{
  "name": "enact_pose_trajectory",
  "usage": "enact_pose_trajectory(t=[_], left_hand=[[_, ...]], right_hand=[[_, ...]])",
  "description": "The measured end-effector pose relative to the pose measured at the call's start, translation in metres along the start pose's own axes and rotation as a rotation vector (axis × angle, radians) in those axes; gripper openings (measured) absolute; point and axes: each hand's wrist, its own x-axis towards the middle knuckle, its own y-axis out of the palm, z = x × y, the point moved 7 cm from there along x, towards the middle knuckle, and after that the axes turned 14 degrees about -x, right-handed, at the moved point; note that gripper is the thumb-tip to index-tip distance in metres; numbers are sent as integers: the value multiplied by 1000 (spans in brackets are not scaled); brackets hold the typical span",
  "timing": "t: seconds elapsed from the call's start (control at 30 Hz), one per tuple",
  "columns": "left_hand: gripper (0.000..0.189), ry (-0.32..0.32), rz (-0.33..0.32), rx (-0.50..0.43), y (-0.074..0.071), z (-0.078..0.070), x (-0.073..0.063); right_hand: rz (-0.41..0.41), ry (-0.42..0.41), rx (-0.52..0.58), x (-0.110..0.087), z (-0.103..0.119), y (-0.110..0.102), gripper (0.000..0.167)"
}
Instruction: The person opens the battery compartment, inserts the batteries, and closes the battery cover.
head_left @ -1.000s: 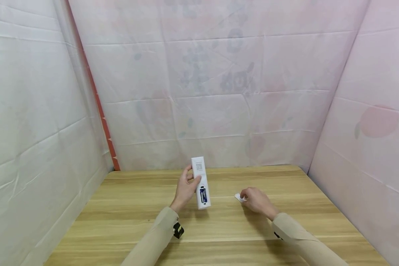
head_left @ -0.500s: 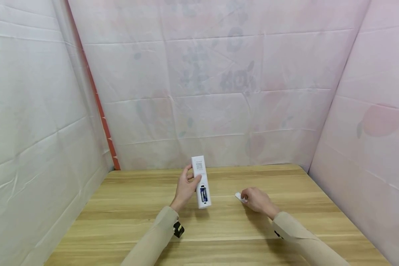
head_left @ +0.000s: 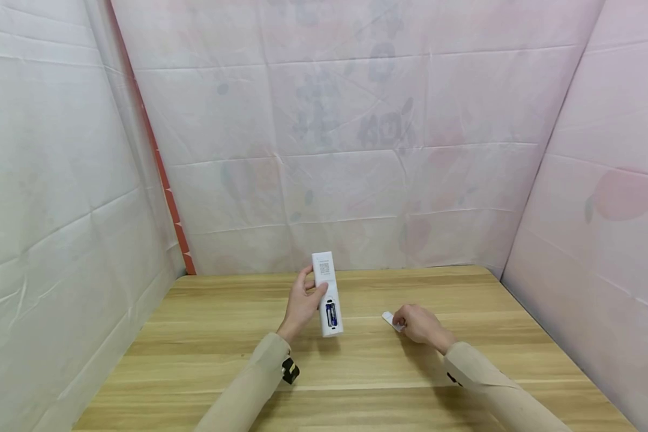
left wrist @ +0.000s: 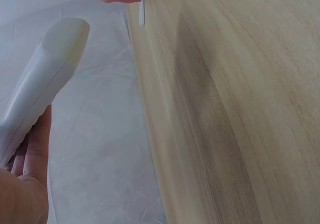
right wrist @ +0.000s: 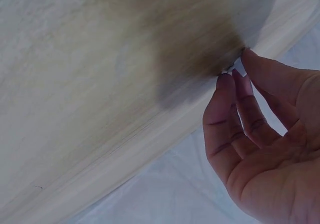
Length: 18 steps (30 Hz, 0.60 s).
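Observation:
A white remote control is gripped in my left hand, its back turned to the head camera and raised over the table. Its battery compartment stands uncovered, with blue batteries lying inside. A printed square code marks the back's upper half. In the left wrist view the remote control shows its smooth rounded end, with fingers curled round its underside. To the right, my right hand pinches a small white battery cover close over the table. The right wrist view shows the right hand mostly hiding the cover.
A wood-grain table lies under both hands. Pale fabric walls enclose it at the back and on both sides, with a red strip along the back left corner. Dark devices are strapped at both sleeve cuffs.
The battery cover has turned slightly in my right fingers, and more of it shows. My left hand and the remote control have hardly moved.

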Motion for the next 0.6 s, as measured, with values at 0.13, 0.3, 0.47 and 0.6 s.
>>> enact_pose_trajectory(t=[0.13,0.3,0.47,0.6], left_hand=[[56,0,4,12,-1,0,-1],[57,-3,-1,9,-1,1,-4],[56,9,2,12,0,0,-5],[57,8,4,17,1,2,-5]], right_hand=[[-3,-8,-4,0,1,1,22],[-11,-25,-15,1,2,2,23],[-31,-103,-25,0,7,2,20],[-33,-131,-28,-1,9,4,18]])
